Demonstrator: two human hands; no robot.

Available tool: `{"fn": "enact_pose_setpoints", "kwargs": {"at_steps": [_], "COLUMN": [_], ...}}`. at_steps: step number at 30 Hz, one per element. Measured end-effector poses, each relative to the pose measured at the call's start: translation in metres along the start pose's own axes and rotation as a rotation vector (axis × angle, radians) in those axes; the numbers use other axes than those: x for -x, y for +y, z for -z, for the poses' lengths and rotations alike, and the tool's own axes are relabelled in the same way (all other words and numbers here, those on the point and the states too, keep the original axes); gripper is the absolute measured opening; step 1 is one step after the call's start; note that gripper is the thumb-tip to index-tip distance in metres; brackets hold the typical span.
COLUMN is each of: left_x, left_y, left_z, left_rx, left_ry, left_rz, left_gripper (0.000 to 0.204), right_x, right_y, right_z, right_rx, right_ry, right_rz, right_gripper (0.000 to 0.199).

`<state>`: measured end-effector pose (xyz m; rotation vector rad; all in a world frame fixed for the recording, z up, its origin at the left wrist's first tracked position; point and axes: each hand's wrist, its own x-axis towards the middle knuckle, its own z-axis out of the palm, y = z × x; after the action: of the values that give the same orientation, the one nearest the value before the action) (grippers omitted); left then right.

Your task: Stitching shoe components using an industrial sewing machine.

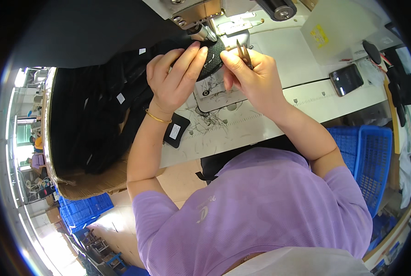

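The left hand (pixel 175 78) pinches a small black fabric piece (pixel 213 60) between thumb and fingers, holding it up just under the sewing machine head (pixel 201 16). The right hand (pixel 254 76) meets it from the other side: its thumb and forefinger grip the same piece at its edge, while a pair of thread snips (pixel 243 54) sits tucked against the other fingers, blades pointing up and away from the hand. So both hands are closed on the piece, and the right carries the snips as well. Below the hands the white table (pixel 306 99) is littered with loose black thread clippings (pixel 208 117), which suggests trimming is well under way on this piece; whether any stray threads are left on it is too fine to tell. Just below the left wrist lies another black piece with a white label (pixel 175 131), apart from the one in hand. Further out to the left of the left hand, a cardboard box (pixel 90 181) holds a big heap of black pieces (pixel 97 115), some showing white labels; whether these are finished or waiting cannot be told, but judging by the heap, a lot of work remains around this single piece. A phone (pixel 346 79) rests on the table well to the right of the right hand, and a blue crate (pixel 371 161) stands lower down beyond the right arm.
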<state>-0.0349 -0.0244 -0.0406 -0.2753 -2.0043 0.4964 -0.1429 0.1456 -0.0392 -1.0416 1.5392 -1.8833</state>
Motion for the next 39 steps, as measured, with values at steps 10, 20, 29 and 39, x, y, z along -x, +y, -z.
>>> {"fn": "enact_pose_setpoints", "kwargs": {"at_steps": [10, 20, 29, 39], "left_x": [-0.02, -0.039, -0.039, -0.047], "left_y": [0.021, 0.047, 0.064, 0.062], "left_z": [0.012, 0.014, 0.045, 0.025], "left_rx": [-0.15, -0.31, -0.229, -0.042], "left_ry": [-0.103, -0.31, -0.348, -0.193], "left_rz": [0.094, 0.213, 0.142, 0.178], "left_gripper": [0.033, 0.036, 0.021, 0.03], "right_x": [-0.002, -0.003, -0.003, -0.003], "right_y": [0.006, 0.006, 0.008, 0.006], "right_z": [0.002, -0.002, 0.0, 0.005], "right_rx": [-0.109, -0.152, -0.193, -0.255], "right_ry": [-0.007, 0.011, -0.007, 0.023], "right_rz": [-0.07, -0.006, -0.029, -0.072], "right_gripper": [0.034, 0.036, 0.031, 0.035]}}
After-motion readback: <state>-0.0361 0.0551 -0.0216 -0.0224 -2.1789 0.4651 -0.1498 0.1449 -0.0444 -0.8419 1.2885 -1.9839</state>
